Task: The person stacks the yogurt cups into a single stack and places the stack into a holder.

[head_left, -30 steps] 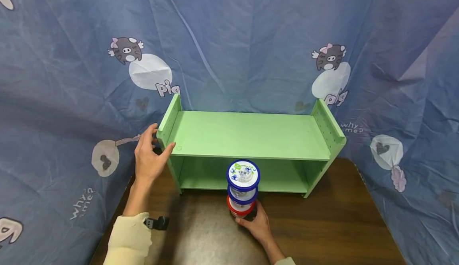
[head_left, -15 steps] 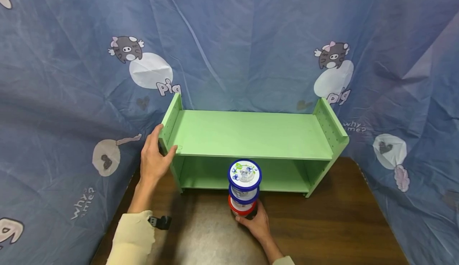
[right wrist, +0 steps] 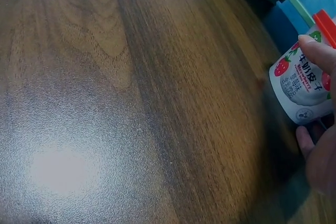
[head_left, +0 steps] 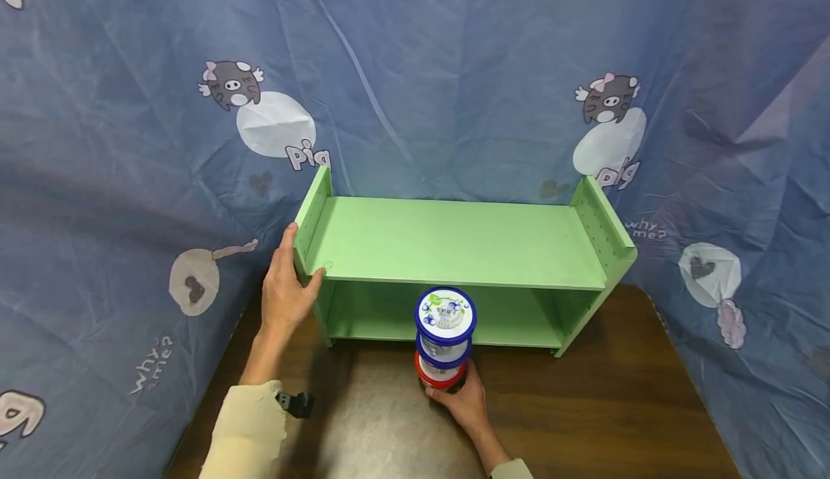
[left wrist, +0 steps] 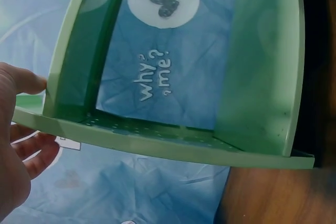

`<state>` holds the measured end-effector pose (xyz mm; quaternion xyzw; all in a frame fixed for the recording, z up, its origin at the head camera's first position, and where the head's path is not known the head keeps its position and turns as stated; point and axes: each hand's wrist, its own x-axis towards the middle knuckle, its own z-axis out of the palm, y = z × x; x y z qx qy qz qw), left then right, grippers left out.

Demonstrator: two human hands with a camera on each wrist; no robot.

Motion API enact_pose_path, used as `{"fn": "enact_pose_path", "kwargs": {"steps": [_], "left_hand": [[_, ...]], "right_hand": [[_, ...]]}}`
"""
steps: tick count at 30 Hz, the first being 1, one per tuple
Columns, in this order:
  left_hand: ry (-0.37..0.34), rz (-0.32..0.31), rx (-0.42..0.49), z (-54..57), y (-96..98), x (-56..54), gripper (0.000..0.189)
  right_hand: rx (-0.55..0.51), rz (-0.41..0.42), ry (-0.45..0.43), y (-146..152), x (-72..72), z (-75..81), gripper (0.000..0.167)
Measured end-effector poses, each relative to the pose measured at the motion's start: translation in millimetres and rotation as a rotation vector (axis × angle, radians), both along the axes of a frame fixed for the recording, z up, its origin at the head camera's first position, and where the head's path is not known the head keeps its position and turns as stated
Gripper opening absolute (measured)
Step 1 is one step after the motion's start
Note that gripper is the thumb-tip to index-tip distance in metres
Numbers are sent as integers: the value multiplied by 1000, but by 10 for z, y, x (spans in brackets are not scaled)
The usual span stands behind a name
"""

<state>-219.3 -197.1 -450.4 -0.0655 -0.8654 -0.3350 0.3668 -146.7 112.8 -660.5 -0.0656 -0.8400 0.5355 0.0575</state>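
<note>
My left hand [head_left: 284,305] holds the left end of a light green two-tier shelf [head_left: 447,241]. In the left wrist view the thumb lies at the shelf board's edge and the fingers go behind the side panel [left wrist: 157,148]. In front of the shelf stands a stack of lidded tubs. Two have blue lids, the top tub [head_left: 445,313] showing blueberries and the middle tub [head_left: 444,353] mostly covered by it. Lowest is a red-lidded tub [head_left: 425,375], gripped from the right by my right hand [head_left: 468,401]. Its strawberry label [right wrist: 302,82] shows in the right wrist view.
Dark brown wooden table [head_left: 583,392] lies under the shelf and stack. A blue cloth [head_left: 454,90] printed with pigs hangs behind and along both sides. The shelf's raised right end panel [head_left: 603,230] stands up above its top board.
The left hand has moved slightly up and right, closing in on the shelf's left end. The right hand stays on the red-lidded tub, and the stack keeps its place before the shelf.
</note>
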Motion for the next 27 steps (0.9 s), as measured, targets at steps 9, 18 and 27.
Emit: {"fn": "enact_pose_path", "kwargs": {"steps": [9, 18, 27], "left_hand": [[32, 21, 25, -49, 72, -34, 86], [91, 59, 53, -125, 106, -107, 78], [99, 86, 38, -150, 104, -122, 77]], "right_hand": [[-6, -21, 9, -11, -32, -26, 94], [19, -31, 3, -22, -50, -11, 94], [39, -46, 28, -26, -31, -23, 95]]}}
